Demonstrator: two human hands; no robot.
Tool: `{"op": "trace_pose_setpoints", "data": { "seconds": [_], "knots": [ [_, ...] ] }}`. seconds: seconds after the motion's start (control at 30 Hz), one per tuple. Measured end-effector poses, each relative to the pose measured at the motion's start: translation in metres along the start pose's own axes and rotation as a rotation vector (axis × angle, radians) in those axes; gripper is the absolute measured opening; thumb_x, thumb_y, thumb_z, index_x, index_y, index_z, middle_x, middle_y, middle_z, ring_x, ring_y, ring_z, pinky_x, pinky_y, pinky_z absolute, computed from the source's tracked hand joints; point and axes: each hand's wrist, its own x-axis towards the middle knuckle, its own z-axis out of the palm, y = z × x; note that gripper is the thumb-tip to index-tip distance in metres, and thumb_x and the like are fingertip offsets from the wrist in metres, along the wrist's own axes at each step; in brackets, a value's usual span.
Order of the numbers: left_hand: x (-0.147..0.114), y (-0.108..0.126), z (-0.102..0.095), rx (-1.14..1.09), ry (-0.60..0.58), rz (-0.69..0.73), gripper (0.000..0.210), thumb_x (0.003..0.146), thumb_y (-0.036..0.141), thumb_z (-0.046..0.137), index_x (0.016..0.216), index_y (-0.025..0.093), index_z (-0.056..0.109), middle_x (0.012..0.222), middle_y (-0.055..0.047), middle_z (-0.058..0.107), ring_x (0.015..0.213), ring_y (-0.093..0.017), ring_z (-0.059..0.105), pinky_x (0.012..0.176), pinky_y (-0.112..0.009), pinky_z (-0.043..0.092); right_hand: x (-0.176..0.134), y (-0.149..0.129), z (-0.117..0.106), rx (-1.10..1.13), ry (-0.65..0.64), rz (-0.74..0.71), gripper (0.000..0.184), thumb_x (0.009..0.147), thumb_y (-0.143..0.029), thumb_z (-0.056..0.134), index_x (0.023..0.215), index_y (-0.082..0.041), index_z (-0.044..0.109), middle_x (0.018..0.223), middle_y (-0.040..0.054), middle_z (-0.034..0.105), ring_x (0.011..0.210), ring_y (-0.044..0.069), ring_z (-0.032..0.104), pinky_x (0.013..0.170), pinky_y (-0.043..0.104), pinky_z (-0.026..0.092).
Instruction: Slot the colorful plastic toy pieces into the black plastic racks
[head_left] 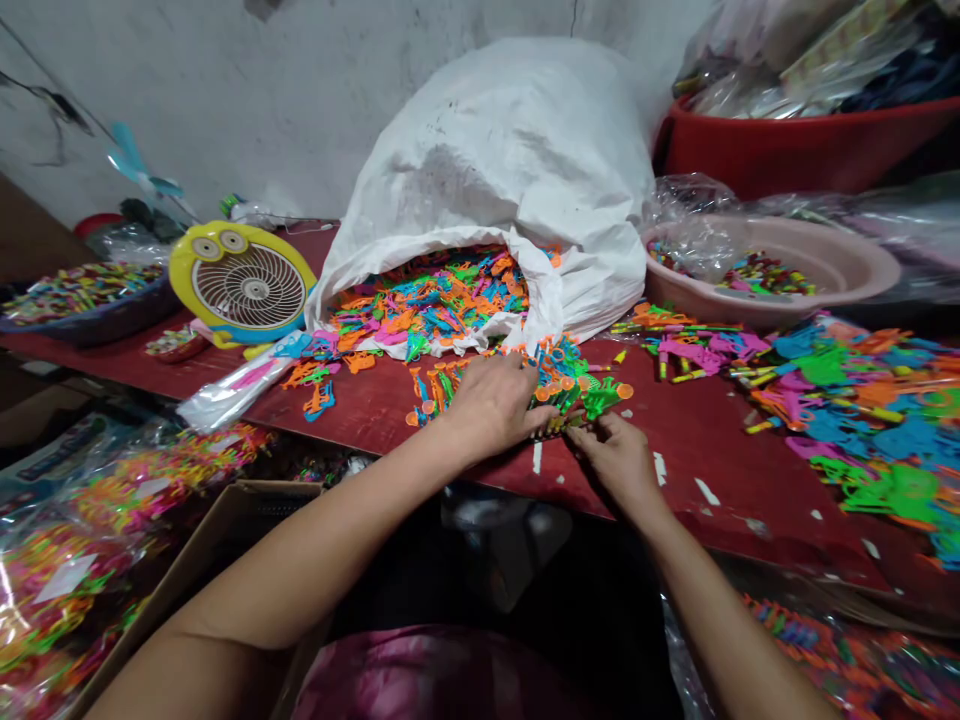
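My left hand point(495, 400) lies over a small row of colourful plastic toy pieces point(566, 375) near the front of the red table point(442, 450). Its fingers curl down over the pieces and its thumb reaches to the right. My right hand point(619, 460) is just beside it, thumb and fingers pinched together at the lower edge of the row. Whatever it pinches is too small and dark to make out. Green pieces point(604, 395) and ones with orange discs stick out between the hands. Behind them, a big white sack point(517, 130) spills more pieces point(442, 300).
At right lies a heap of toy pieces fitted with small yellow-tipped sticks point(862, 400); behind it stands a pink basin point(847, 265). A yellow fan point(251, 285), a clear plastic bag point(232, 390) and a dark basin point(97, 325) are at left. Bagged toys point(67, 540) sit below.
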Motion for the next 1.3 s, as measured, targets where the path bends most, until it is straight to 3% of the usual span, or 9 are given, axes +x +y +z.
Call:
{"op": "trace_pose_setpoints", "data": {
  "seconds": [0.2,0.33,0.43,0.53,0.63,0.77,1.03,1.3],
  "knots": [
    [0.000,-0.002,-0.004,-0.035,-0.025,0.020,0.046,0.093,0.056,0.049,0.105,0.013,0.064,0.106,-0.012,0.065,0.100,-0.030,0.062,0.081,-0.039,0.047,0.004,0.005,-0.001,-0.024,-0.054,-0.082,0.027,0.077,-0.041,0.062,0.086,-0.016,0.065,0.071,0.0014,0.063,0.062,0.014,0.050,0.058,0.025,0.039],
    [0.006,-0.002,-0.011,-0.081,0.068,0.038,0.049,0.090,0.059,0.052,0.106,0.014,0.066,0.102,-0.012,0.064,0.100,-0.029,0.060,0.081,-0.038,0.044,0.010,0.002,-0.008,-0.128,-0.111,-0.142,0.022,0.078,-0.038,0.059,0.079,-0.017,0.063,0.065,0.0010,0.060,0.058,0.014,0.047,0.056,0.025,0.037],
    [0.021,0.001,-0.013,-0.189,0.118,0.160,0.046,0.089,0.056,0.057,0.117,0.020,0.065,0.106,-0.010,0.063,0.104,-0.028,0.057,0.084,-0.037,0.042,0.014,0.001,-0.010,-0.204,-0.145,-0.186,0.018,0.077,-0.035,0.057,0.079,-0.018,0.062,0.067,0.0015,0.061,0.062,0.016,0.051,0.059,0.026,0.038],
    [0.039,0.007,-0.012,-0.278,0.068,0.273,0.042,0.089,0.049,0.060,0.123,0.025,0.064,0.111,-0.008,0.063,0.107,-0.026,0.056,0.083,-0.035,0.040,0.014,0.003,-0.008,-0.222,-0.161,-0.191,0.016,0.077,-0.033,0.053,0.079,-0.019,0.060,0.071,0.0026,0.063,0.066,0.017,0.053,0.063,0.028,0.040],
    [0.052,0.010,-0.009,-0.275,0.026,0.285,0.029,0.091,0.039,0.058,0.115,0.025,0.069,0.107,-0.007,0.066,0.104,-0.025,0.058,0.080,-0.034,0.039,0.010,0.005,-0.005,-0.307,-0.106,-0.208,0.019,0.080,-0.036,0.051,0.071,-0.020,0.054,0.066,0.0016,0.057,0.061,0.016,0.049,0.059,0.027,0.035],
    [0.057,0.010,-0.007,-0.246,0.058,0.341,0.023,0.090,0.032,0.057,0.102,0.021,0.072,0.099,-0.007,0.068,0.095,-0.023,0.061,0.074,-0.033,0.037,0.006,0.004,-0.006,-0.416,-0.049,-0.291,0.023,0.085,-0.036,0.049,0.068,-0.021,0.050,0.068,0.0022,0.056,0.062,0.016,0.048,0.059,0.026,0.032],
    [0.058,0.010,-0.002,-0.233,0.046,0.304,0.018,0.083,0.025,0.058,0.093,0.020,0.072,0.097,-0.004,0.070,0.088,-0.020,0.062,0.070,-0.030,0.035,0.019,-0.001,-0.011,-0.540,-0.203,-0.265,0.014,0.079,-0.028,0.049,0.067,-0.020,0.050,0.067,0.0034,0.060,0.061,0.016,0.049,0.058,0.027,0.029],
    [0.057,0.012,-0.003,-0.179,0.015,0.310,0.018,0.087,0.025,0.054,0.090,0.021,0.072,0.096,-0.004,0.072,0.091,-0.021,0.063,0.078,-0.032,0.038,0.018,0.006,-0.011,-0.411,-0.271,-0.239,0.016,0.082,-0.031,0.048,0.074,-0.019,0.053,0.069,0.0011,0.059,0.065,0.016,0.052,0.061,0.026,0.033]
  ]
}}
